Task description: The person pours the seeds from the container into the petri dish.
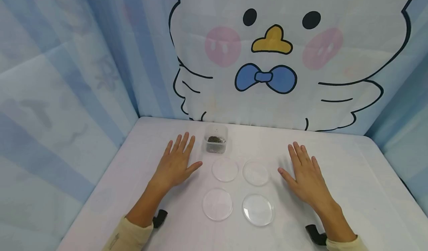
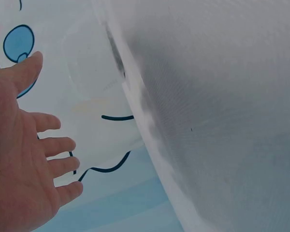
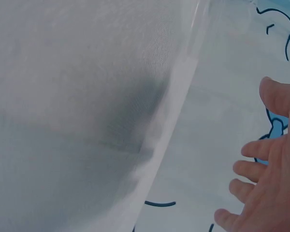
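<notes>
Palm down, my left hand (image 1: 175,165) is held with straight, spread fingers to the left of a clear plastic container (image 1: 216,139) that has dark, crumbly material in its bottom. Several clear round dishes or lids lie between the hands: one at back left (image 1: 225,169), one at back right (image 1: 255,173), one at front left (image 1: 217,204), one at front right (image 1: 258,210). My right hand (image 1: 305,176), fingers also extended, is to the right of them. Neither hand holds anything. Both wrist views show the left palm (image 2: 24,169) and right palm (image 3: 275,193) bare.
The white table (image 1: 354,184) meets a curtain (image 1: 267,106) printed with a cartoon face at its back edge. Blue and white striped fabric (image 1: 67,95) hangs along the left side, with more fabric (image 1: 401,132) on the right. Black wrist mounts (image 1: 315,235) sit by the cuffs.
</notes>
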The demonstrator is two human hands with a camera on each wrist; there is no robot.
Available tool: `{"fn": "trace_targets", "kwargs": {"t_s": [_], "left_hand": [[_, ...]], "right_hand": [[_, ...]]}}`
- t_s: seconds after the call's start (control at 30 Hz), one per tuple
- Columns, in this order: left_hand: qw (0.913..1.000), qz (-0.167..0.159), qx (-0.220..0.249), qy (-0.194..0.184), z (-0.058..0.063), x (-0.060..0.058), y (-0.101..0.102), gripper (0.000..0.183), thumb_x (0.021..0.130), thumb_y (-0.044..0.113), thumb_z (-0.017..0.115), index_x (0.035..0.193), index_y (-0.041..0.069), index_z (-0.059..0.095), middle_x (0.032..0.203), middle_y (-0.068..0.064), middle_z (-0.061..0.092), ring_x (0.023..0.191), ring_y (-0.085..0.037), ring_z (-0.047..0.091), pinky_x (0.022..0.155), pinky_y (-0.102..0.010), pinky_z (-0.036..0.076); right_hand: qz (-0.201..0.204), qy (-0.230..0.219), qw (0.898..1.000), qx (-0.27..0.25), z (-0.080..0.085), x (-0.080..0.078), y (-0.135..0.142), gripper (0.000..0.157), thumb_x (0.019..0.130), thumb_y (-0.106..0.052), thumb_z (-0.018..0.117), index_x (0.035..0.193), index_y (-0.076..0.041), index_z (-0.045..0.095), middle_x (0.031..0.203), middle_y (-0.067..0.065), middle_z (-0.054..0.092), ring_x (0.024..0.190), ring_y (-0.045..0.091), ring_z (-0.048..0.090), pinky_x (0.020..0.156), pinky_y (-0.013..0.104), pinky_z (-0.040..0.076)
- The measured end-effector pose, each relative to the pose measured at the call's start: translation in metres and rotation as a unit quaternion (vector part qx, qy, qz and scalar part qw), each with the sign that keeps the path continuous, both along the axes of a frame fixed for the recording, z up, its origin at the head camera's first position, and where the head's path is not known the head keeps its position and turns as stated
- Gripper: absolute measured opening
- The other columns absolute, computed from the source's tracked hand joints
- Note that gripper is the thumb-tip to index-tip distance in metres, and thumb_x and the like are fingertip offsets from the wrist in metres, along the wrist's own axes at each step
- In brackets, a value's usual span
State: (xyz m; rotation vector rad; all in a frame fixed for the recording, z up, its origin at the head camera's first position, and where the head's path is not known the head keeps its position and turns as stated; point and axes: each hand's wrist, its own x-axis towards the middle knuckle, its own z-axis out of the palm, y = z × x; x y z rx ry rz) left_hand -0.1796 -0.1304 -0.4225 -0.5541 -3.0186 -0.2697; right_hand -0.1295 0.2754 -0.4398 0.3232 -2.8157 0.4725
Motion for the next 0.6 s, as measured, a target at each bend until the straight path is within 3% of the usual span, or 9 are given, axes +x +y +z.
{"fn": "trace_targets", "kwargs": {"t_s": [0.33,0.6], "left_hand": [[1.0000,0.003,-0.006,-0.006,0.0025,0.0029,-0.0002,0.090,0.102,0.060,0.054,0.166,0.007,0.020,0.174,-0.019,0.012,0.161,-0.039,0.014,0.129,-0.060,0.014],[0.9992,-0.016,0.033,-0.019,0.0014,-0.0014,-0.0003,0.095,0.099,0.054,0.064,0.166,0.006,0.018,0.174,-0.019,0.011,0.161,-0.040,0.014,0.129,-0.060,0.014]], "right_hand": [[0.014,0.001,1.000,-0.004,-0.0019,-0.0004,-0.0039,0.084,0.101,-0.041,0.064,0.163,0.002,0.026,0.168,0.027,0.025,0.156,0.049,0.020,0.122,0.073,0.014],[0.025,0.001,1.000,-0.016,0.0037,0.0020,-0.0068,0.084,0.097,-0.035,0.071,0.160,0.003,0.031,0.165,0.029,0.030,0.153,0.051,0.025,0.117,0.075,0.024]]}}
